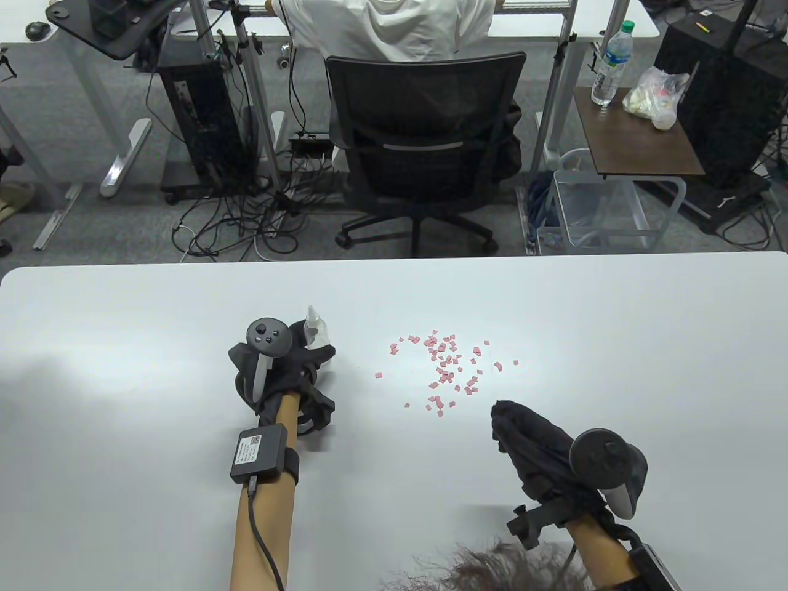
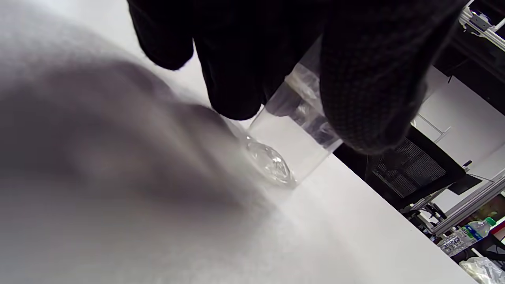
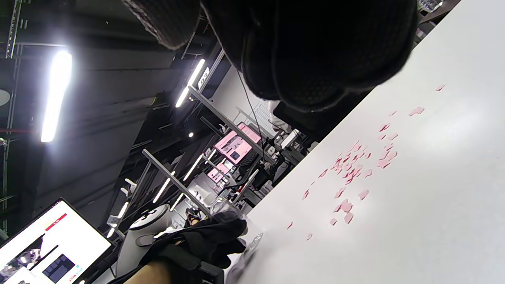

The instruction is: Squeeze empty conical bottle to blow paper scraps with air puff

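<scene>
- My left hand has its black-gloved fingers curled round the clear, empty conical plastic bottle. It's standing upright on the white table with its base down, left of the scattered little pink paper scraps and a fair way from them.
- My right hand isn't holding anything. It's sitting on the table just below the scraps, fingers loosely bent as far as I can tell.
- Biggest worry: the nozzle points up right now. If I squeeze like this the puff goes at the ceiling and nothing moves, so I'd guess I need to tip it toward the pile first.
- The bottle looks thin and slick. Gloved grip plus tilting means it could slip or pop out sideways when I squeeze.
- There's a real gap between bottle and scraps. Puffing from over here probably just fizzles, so I'd want to get closer.
- But too close, or too hard a squeeze, and the scraps could fly off the far edge onto the floor.
- My right hand is near the lowest scraps, so a twitch, or its sleeve, could sweep some around before the air does anything.
</scene>
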A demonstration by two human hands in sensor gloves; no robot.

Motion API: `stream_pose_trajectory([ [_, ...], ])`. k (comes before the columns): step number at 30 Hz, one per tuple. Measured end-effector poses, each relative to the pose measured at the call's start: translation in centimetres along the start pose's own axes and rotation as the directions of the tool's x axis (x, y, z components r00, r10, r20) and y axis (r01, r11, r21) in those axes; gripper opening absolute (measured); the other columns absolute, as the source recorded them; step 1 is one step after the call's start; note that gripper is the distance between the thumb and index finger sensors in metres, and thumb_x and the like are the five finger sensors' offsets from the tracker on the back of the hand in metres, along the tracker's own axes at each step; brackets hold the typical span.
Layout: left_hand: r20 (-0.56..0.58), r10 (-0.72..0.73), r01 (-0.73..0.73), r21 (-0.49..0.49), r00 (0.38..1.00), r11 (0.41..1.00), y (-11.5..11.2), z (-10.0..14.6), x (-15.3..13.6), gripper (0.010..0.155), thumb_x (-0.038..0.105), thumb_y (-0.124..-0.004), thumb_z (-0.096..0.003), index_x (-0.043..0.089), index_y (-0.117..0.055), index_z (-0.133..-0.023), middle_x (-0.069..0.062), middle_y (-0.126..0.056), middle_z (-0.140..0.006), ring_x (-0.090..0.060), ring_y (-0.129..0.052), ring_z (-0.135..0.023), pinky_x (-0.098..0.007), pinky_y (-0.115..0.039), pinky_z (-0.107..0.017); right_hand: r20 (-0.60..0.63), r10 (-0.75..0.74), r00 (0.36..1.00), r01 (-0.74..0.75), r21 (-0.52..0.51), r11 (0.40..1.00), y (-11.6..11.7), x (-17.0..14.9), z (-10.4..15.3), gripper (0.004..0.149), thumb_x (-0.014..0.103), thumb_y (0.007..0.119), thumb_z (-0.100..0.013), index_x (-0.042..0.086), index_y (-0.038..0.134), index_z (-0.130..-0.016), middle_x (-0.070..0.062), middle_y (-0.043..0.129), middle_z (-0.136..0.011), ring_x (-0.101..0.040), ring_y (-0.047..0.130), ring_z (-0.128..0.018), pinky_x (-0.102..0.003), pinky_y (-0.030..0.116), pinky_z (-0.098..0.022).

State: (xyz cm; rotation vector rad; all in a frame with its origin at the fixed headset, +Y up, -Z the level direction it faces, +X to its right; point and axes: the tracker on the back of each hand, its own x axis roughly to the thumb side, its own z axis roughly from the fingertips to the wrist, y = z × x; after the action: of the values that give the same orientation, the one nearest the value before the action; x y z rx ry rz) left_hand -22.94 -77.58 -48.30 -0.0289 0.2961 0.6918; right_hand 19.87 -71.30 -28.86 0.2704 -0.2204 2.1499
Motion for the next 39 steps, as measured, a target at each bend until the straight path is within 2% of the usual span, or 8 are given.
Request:
stream_pose_trajectory([
  [13, 0.0, -0.02, 0.02, -0.067, 1.0, 0.998, 0.1, 0.2, -0.4, 0.086, 0.047, -0.101, -0.0444, 0.02, -0.061, -0.115, -0.01, -0.071, -0.116, -0.033, -0.08, -0.103, -0.059, -0.056, -0.078, -0.026, -0.029, 0.999, 0.029, -0.012, 1.0, -0.3, -0.5, 0.0, 0.053, 0.039, 0.071, -0.06, 0.002, 0.079, -0.097, -0.022, 0.093, -0.078, -0.034, 0.099, -0.06, -0.052, 0.087, -0.045],
  [19, 0.009, -0.115, 0.116, -0.089, 0.993, 0.989, 1.7, 2.2, -1.0, 0.092, 0.049, -0.1, -0.0448, 0.016, -0.054, -0.118, -0.014, -0.064, -0.119, -0.038, -0.074, -0.106, -0.061, -0.052, -0.079, -0.039, -0.036, 0.999, 0.034, -0.031, 0.999, -0.7, -0.4, 0.0, 0.053, 0.039, 0.071, -0.06, 0.002, 0.079, -0.097, -0.023, 0.093, -0.078, -0.035, 0.099, -0.06, -0.052, 0.087, -0.045],
  [25, 0.004, -0.158, 0.158, 0.009, 0.987, 0.987, 4.7, 8.3, -1.5, 0.092, 0.048, -0.1, -0.0449, 0.016, -0.054, -0.118, -0.014, -0.063, -0.12, -0.039, -0.072, -0.108, -0.061, -0.05, -0.08, -0.062, -0.038, 0.997, 0.033, -0.081, 0.996, -1.4, 0.4, -0.1, 0.038, 0.036, 0.071, -0.061, 0.009, 0.087, -0.082, -0.017, 0.096, -0.069, -0.032, 0.1, -0.053, -0.051, 0.087, -0.04],
  [27, 0.034, -0.175, 0.173, 0.056, 0.984, 0.983, 5.6, 10.7, -1.2, 0.091, 0.049, -0.099, -0.0459, 0.016, -0.054, -0.118, -0.015, -0.063, -0.12, -0.038, -0.07, -0.109, -0.06, -0.05, -0.081, -0.063, -0.006, 0.998, -0.001, -0.108, 0.994, -1.7, 1.3, -0.2, 0.038, 0.036, 0.071, -0.061, 0.009, 0.087, -0.082, -0.018, 0.096, -0.07, -0.033, 0.1, -0.053, -0.052, 0.087, -0.041],
  [31, 0.186, -0.182, 0.145, 0.193, 0.966, 0.97, 7.9, 16.4, 1.0, 0.086, 0.052, -0.089, -0.0524, 0.015, -0.05, -0.119, -0.019, -0.051, -0.123, -0.042, -0.058, -0.113, -0.06, -0.044, -0.082, -0.039, 0.09, 0.995, -0.096, -0.202, 0.975, -2.9, 3.8, 0.2, 0.04, 0.036, 0.071, -0.061, 0.008, 0.086, -0.085, -0.02, 0.094, -0.074, -0.036, 0.098, -0.057, -0.053, 0.086, -0.043],
  [34, 0.33, -0.269, 0.148, 0.349, 0.905, 0.925, 9.0, 21.3, 4.0, 0.086, 0.055, -0.084, -0.0537, 0.016, -0.047, -0.12, -0.017, -0.047, -0.125, -0.041, -0.054, -0.115, -0.058, -0.043, -0.083, -0.044, 0.217, 0.975, -0.22, -0.3, 0.928, -3.7, 5.1, 1.2, 0.038, 0.039, 0.071, -0.061, 0.011, 0.087, -0.08, -0.018, 0.094, -0.074, -0.035, 0.098, -0.058, -0.053, 0.086, -0.044],
  [37, 0.395, -0.343, 0.123, 0.486, 0.852, 0.865, 8.1, 25.1, 6.2, 0.087, 0.059, -0.081, -0.0533, 0.018, -0.045, -0.121, -0.017, -0.038, -0.127, -0.041, -0.046, -0.118, -0.058, -0.041, -0.084, -0.033, 0.302, 0.953, -0.29, -0.393, 0.873, -3.4, 5.5, 2.1, 0.047, 0.041, 0.07, -0.061, 0.008, 0.078, -0.094, -0.024, 0.085, -0.09, -0.042, 0.09, -0.075, -0.057, 0.079, -0.055],
  [39, 0.416, -0.387, 0.145, 0.504, 0.823, 0.851, 6.4, 26.5, 6.8, 0.09, 0.06, -0.08, -0.0535, 0.02, -0.038, -0.122, -0.017, -0.018, -0.128, -0.043, -0.024, -0.118, -0.061, -0.033, -0.084, -0.032, 0.401, 0.915, -0.378, -0.411, 0.83, -2.6, 5.0, 2.8, 0.063, 0.046, 0.066, -0.062, 0.007, 0.061, -0.111, -0.027, 0.06, -0.113, -0.051, 0.066, -0.098, -0.064, 0.065, -0.066],
])
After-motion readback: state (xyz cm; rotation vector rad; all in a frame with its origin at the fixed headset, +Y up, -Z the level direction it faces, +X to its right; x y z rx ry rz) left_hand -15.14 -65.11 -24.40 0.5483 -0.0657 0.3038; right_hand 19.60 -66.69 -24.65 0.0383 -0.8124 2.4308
